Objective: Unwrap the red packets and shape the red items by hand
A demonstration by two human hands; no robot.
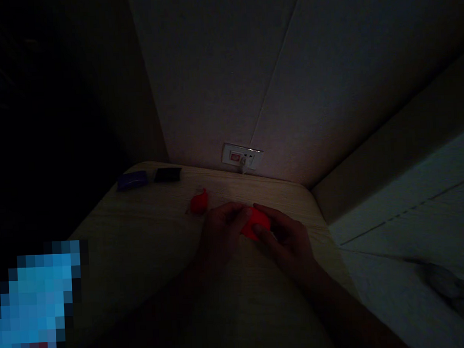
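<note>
The room is dark. Both my hands meet over a small wooden table. My left hand and my right hand are closed from either side on a small red object; its exact kind is hard to make out. A second red piece lies on the table just left of and beyond my left hand, untouched.
A purple flat item and a black flat item lie at the table's far left edge. A wall socket with a plug sits on the wall behind. A bed surface is to the right.
</note>
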